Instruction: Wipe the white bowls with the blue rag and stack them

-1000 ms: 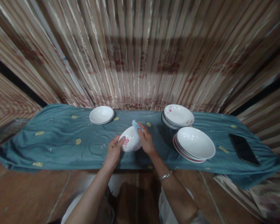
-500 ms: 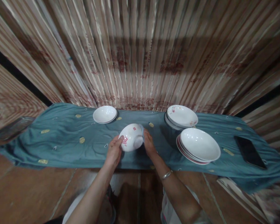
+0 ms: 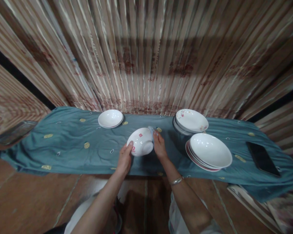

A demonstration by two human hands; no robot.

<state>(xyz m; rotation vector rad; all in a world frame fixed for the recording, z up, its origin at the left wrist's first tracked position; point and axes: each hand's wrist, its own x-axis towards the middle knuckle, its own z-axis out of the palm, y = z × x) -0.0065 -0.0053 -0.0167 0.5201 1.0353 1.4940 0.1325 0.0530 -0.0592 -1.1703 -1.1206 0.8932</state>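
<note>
A white bowl (image 3: 143, 139) with red marks on its outside is tilted on its side above the table, its foot turned to the right. My left hand (image 3: 125, 155) grips its left rim, thumb on the outer wall. Against the bowl's right side, my right hand (image 3: 160, 146) holds a light blue cloth (image 3: 151, 129), pinched in closed fingers. The bowl's inside is hidden. Beyond it, to the left, is a small stack of white bowls (image 3: 110, 118).
A green cloth (image 3: 70, 143) with pineapple prints covers the table. To the right are stacked floral plates (image 3: 191, 120), stacked large white bowls (image 3: 210, 150) and a black phone (image 3: 262, 158). A transparent tray (image 3: 14, 131) lies at far left; a pleated curtain (image 3: 141, 58) hangs behind.
The bowl has turned a little in my hands and shifted slightly right. My right hand with the cloth has moved slightly right along the bowl's edge.
</note>
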